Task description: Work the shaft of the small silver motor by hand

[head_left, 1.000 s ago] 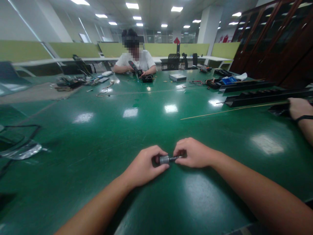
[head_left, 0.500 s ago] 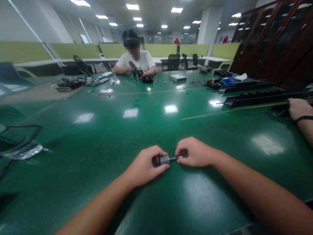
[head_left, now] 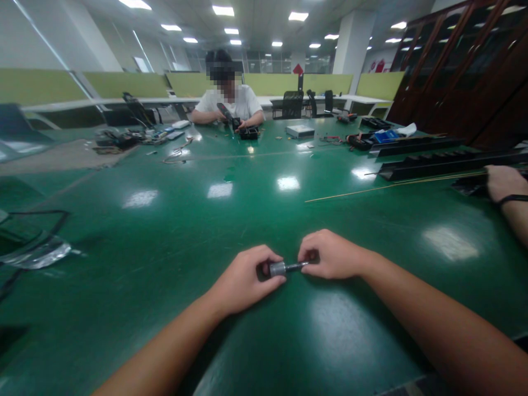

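My left hand [head_left: 246, 279] is curled around a short grey metal cylinder [head_left: 278, 268], thumb on the near side and fingers on the far side. A thin dark shaft [head_left: 292, 267] runs out of the cylinder's right end. My right hand [head_left: 330, 256] pinches the far end of that shaft between thumb and fingertips. The piece lies level, low over the green tabletop [head_left: 264, 341]. Its left end is hidden inside my left hand, and the shaft's tip is covered by my right fingers. I cannot tell its exact kind.
Across the table, a person [head_left: 227, 104] holds a power tool [head_left: 225, 111] against a black part [head_left: 248, 133]. At right, another person's hand [head_left: 505, 183] is beside black channels [head_left: 454, 164] and a thin yellowish rod [head_left: 350, 193]. A transparent item [head_left: 41, 252] lies at left.
My right hand has slid slightly to the right and away from me, and more of the dark shaft shows. My left hand and the cylinder have barely moved.
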